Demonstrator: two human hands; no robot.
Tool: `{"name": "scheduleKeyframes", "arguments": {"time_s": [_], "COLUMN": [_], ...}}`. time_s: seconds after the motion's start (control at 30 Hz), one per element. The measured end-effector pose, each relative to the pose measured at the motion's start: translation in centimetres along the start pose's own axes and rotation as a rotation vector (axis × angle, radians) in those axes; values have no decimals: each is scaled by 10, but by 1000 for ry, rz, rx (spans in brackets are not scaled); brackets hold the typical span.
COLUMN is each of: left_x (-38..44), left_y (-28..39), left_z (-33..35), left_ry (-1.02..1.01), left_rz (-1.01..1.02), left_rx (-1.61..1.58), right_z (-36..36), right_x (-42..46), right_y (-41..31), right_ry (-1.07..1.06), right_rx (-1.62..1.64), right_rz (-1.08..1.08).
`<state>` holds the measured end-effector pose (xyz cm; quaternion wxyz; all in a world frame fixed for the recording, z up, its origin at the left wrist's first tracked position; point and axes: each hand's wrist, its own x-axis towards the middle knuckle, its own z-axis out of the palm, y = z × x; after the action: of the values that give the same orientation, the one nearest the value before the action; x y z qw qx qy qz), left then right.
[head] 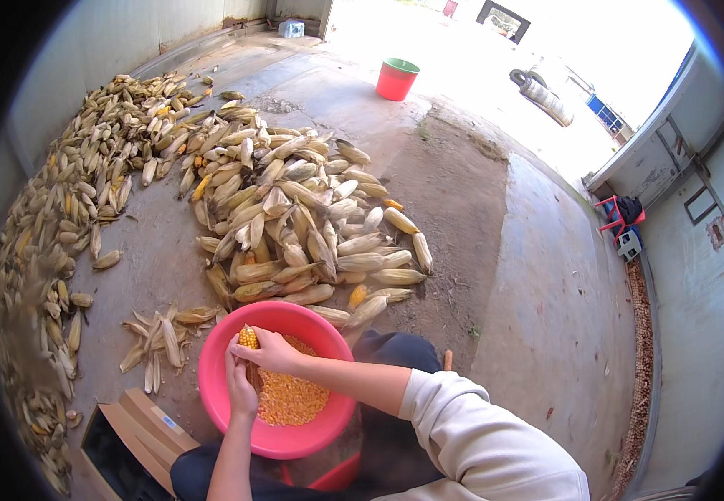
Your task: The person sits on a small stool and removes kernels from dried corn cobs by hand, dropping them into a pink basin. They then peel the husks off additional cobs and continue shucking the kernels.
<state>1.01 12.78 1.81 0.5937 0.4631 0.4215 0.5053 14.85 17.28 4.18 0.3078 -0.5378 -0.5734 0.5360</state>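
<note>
Over a pink plastic basin (327,432), both of my hands hold one ear of corn (248,338). Yellow kernels cover its upper end, while the lower part looks brown and bare of kernels. My left hand (240,382) wraps it from the left and below. From the right, my right hand (272,351) grips near the kernel-covered end, its thumb against the ear. Loose corn kernels (293,397) lie in the bottom of the basin; my right forearm hides some of them.
A heap of husked-on corn ears (312,225) lies just beyond the basin, and another pile (86,181) runs along the left wall. Stripped husks (161,341) and an open cardboard box (149,432) are at left. A red bucket (397,81) stands farther off; bare cobs (639,338) line the right wall.
</note>
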Motion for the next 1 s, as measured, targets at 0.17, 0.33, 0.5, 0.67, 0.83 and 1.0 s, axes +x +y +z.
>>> {"name": "scheduleKeyframes", "arguments": {"time_s": [0.17,0.33,0.5,0.67,0.83,1.0], "left_x": [-1,3,5,3,-4,0], "left_y": [6,-4,-36,-31,-8,-41], "left_z": [6,-7,-18,-15,-5,-21], "left_ry": [53,0,104,114,137,210], "left_rz": [-90,-240,-160,-106,-101,23], "left_rx": [-67,-13,-46,-63,5,247], "right_z": [-3,-5,0,4,5,10], "right_x": [2,-2,-5,-4,-8,-8], "right_y": [8,1,-1,11,9,14], "right_ry": [8,52,37,44,-6,-16], "right_rx": [-26,7,16,36,-9,-67], "right_rz": [8,-13,1,-44,-75,-115]}}
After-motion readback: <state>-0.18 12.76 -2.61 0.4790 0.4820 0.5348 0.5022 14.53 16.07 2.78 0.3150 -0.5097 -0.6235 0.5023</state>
